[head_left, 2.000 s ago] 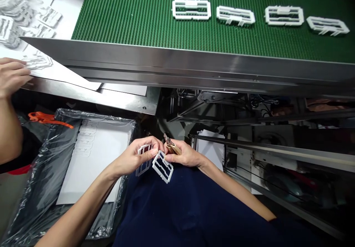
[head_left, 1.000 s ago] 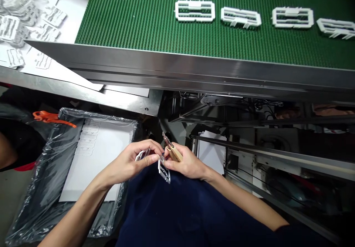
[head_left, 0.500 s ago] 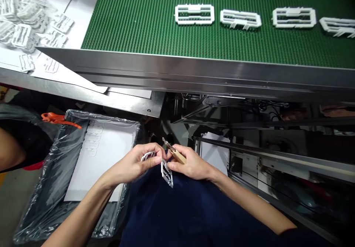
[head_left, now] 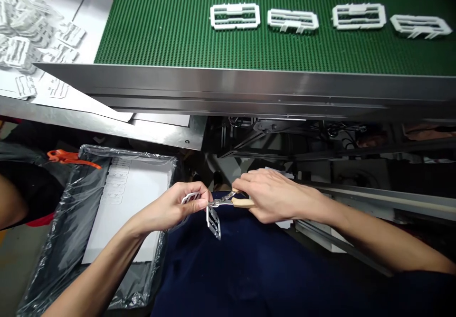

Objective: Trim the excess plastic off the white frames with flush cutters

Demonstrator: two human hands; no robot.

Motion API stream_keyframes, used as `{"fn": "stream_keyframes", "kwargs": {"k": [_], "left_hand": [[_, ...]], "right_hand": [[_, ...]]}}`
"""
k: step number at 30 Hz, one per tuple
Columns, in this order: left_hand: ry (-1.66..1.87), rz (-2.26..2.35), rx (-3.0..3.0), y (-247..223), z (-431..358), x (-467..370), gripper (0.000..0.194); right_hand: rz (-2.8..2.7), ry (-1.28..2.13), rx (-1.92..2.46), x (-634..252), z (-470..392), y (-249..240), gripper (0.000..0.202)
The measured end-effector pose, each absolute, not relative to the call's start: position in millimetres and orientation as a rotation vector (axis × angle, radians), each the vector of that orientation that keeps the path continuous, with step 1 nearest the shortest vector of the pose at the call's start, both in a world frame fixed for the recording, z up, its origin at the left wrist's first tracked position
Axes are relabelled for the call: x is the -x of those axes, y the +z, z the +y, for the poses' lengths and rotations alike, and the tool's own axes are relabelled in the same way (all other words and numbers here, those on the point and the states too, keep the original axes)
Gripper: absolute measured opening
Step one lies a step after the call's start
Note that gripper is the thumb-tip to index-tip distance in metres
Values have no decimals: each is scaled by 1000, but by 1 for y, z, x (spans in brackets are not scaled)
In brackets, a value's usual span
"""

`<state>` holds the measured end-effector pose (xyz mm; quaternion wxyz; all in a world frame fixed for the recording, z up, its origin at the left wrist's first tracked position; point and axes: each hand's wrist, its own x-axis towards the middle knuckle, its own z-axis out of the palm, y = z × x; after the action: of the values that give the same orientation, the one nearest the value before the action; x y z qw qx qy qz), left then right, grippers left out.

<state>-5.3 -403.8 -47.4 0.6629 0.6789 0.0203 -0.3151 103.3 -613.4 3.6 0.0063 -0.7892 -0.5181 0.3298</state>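
Low over the dark blue lap, I see the left hand (head_left: 174,207) pinching a white plastic frame (head_left: 213,222) at its top edge. Right hand (head_left: 272,194) is closed around tan-handled cutters (head_left: 228,202), tips touching that frame. Four more frames (head_left: 235,15) lie on the green belt (head_left: 160,27), well apart. Lined bin (head_left: 67,222) sits just left.

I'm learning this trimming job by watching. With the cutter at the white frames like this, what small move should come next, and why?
Probably squeeze the tan-handled metal cutter. Its tip sits at the link between the two white plastic frames: one pinched in the left hand, the other white frame hanging below. The right hand already grips the handles, so a small squeeze should part them.
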Motion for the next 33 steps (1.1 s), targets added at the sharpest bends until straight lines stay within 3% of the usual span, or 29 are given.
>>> {"fn": "stream_keyframes", "kwargs": {"k": [12, 22, 33], "left_hand": [[-736, 6, -1571, -41, -406, 3, 23], [-772, -44, -1630, -36, -407, -4, 21], [-804, -37, -1616, -39, -409, -9, 22]], "right_hand": [[-1871, 1064, 2446, -112, -604, 24, 8], [-2036, 800, 2448, -114, -601, 28, 8], [-2055, 921, 2409, -122, -592, 35, 4]]}}
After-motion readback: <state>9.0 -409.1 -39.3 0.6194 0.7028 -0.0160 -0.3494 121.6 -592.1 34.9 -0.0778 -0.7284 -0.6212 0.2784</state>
